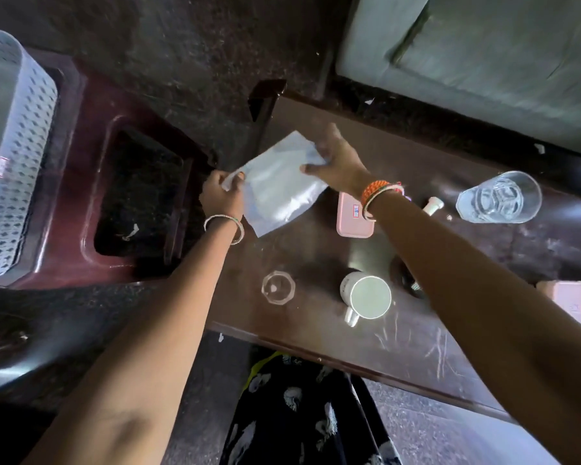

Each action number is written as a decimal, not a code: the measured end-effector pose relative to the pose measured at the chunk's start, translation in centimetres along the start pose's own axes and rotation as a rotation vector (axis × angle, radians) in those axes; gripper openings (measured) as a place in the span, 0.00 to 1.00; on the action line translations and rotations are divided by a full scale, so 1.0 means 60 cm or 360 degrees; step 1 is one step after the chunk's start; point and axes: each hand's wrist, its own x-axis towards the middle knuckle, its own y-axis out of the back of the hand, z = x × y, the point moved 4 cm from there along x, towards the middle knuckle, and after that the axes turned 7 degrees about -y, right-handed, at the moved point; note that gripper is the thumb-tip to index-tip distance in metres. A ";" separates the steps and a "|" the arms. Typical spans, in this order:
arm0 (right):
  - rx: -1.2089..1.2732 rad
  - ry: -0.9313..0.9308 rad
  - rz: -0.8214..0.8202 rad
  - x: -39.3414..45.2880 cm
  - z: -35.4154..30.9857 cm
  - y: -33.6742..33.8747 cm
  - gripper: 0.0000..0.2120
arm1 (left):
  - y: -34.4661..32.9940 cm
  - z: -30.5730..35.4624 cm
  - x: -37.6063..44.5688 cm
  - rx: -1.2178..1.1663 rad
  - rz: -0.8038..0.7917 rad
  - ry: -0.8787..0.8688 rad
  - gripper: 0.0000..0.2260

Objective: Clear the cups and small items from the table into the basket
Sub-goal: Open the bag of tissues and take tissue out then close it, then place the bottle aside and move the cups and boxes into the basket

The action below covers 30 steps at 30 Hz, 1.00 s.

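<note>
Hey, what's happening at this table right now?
A person is holding a silvery pouch in both hands over the left end of a dark wooden table: the left hand grips one corner, the right hand the opposite edge. On the table stand a white mug, a small clear glass, a tall glass and a pink box. A white perforated basket sits to the left.

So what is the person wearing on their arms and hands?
Both arms are bare, with no sleeves and no gloves. The left wrist has one thin bangle, light and shiny, with a small green spot. The right wrist has a stack of bangles: orange beaded ones next to thin pale ones with a bit of red. No rings are visible on the left hand or right hand.
</note>
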 end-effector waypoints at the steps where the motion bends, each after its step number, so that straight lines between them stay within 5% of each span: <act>1: -0.0315 0.0089 -0.0012 0.002 0.001 -0.004 0.37 | -0.005 -0.001 0.000 -0.0012 0.0038 0.0008 0.14; 4: -0.1075 0.0249 0.0044 0.000 0.008 -0.024 0.30 | -0.023 0.004 -0.011 0.0064 0.0026 -0.0087 0.14; 11: -0.1537 0.0232 0.0267 -0.005 0.006 -0.039 0.28 | -0.042 0.040 -0.041 0.1056 -0.0227 -0.0559 0.16; 20: -0.1182 0.0174 0.0492 -0.110 0.027 -0.020 0.29 | -0.056 0.055 -0.095 0.1421 -0.0487 -0.0435 0.15; 26: -0.0810 0.0116 0.0374 -0.190 0.060 -0.029 0.27 | -0.064 0.046 -0.142 0.1712 -0.0519 -0.0398 0.19; 30: -0.0700 0.0019 0.0551 -0.254 0.090 0.026 0.27 | -0.051 0.078 -0.184 0.1496 -0.0437 -0.0557 0.24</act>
